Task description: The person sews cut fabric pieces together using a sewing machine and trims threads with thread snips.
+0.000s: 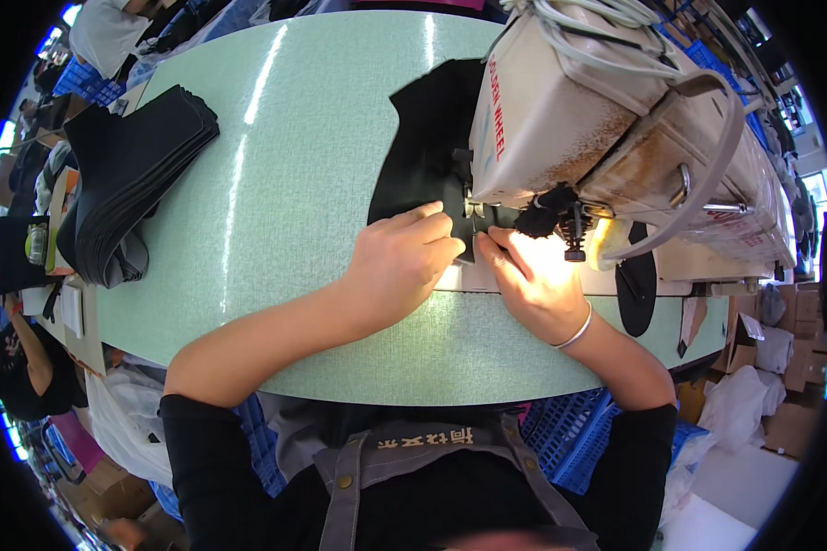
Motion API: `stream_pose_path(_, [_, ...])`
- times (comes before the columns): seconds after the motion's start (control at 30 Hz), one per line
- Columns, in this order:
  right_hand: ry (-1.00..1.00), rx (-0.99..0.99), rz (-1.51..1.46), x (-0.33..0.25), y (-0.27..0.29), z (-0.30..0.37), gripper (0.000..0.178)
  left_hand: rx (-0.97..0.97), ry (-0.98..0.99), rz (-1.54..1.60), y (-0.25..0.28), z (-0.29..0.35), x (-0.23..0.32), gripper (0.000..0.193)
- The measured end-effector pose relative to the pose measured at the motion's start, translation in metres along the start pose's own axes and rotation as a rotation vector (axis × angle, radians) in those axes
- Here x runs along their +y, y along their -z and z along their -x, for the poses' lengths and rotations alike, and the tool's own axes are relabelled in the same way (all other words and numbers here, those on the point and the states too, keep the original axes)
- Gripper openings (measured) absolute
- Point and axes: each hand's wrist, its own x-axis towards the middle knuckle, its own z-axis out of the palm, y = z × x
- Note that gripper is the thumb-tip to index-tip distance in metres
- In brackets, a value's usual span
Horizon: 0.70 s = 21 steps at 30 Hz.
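Observation:
A black sheet piece (pixel 423 129), fabric or leather, lies on the light green table under the sewing machine (pixel 542 119). Its near edge is at the presser foot (pixel 473 209). My left hand (pixel 402 257) is closed on this piece just left of the foot, fingers curled and pressed down. On the other side, my right hand (pixel 538 280) has its thumb and fingers drawn together at the edge of the piece, close to the needle. Bright lamp light washes over part of that hand. What lies beneath the fingertips is partly hidden.
A stack of black cut pieces (pixel 138 174) rests on the table's left side. Right of my right hand lies a black strip (pixel 636 294). White cables (pixel 606 41) coil atop the machine. Blue crates (pixel 565 432) stand below the table's near edge; another person's arm (pixel 32 354) shows far left.

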Motion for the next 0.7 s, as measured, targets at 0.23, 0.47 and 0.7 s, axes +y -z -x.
stream_pose_path(0.23, [0.039,-0.052,0.127,0.007,0.001,0.005,0.042,0.029,0.001,-0.010,-0.001,-0.005,-0.010,0.016])
stream_pose_path(0.47, [-0.605,-0.616,-0.548,0.043,0.004,0.008,0.044,-0.034,0.026,0.151,0.002,-0.008,-0.015,0.018])
stream_pose_path(0.7, [0.148,-0.013,0.220,0.021,0.001,0.004,0.039,-0.029,-0.014,0.170,0.000,-0.010,-0.021,0.018])
